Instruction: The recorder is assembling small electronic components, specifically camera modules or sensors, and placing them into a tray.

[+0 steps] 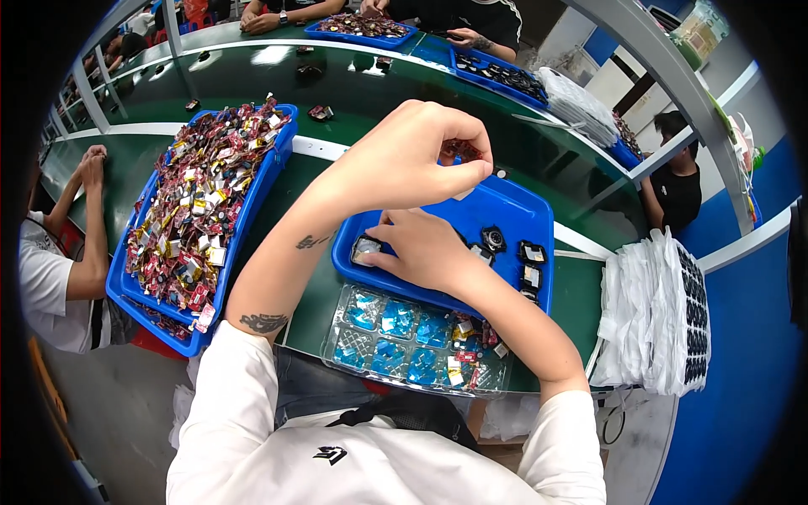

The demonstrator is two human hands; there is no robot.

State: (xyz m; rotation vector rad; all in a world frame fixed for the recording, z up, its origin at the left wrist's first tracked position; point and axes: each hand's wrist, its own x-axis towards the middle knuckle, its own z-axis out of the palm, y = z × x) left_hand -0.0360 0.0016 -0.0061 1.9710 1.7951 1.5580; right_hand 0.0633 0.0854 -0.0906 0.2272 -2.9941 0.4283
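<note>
My left hand (412,151) is raised over the far side of a blue tray (513,195). Its thumb and fingers are pinched together on a small red circuit board (459,150), mostly hidden by the hand. Lower down, my right hand (425,250) reaches into the tray, thumb and fingers closed on a small black-cased module (366,250) at the tray's left end. More black modules (493,239) lie at the right of the tray, some partly behind my right hand. In front sits a clear plastic blister tray (332,358), with blue pockets and several red boards at its right end.
A blue tray (290,139) heaped with red circuit boards stands to the left. Stacked white packing trays (644,320) stand at the right. Beyond a white rail (316,148), loose parts lie on the green belt (261,76). Co-workers sit at the left and across.
</note>
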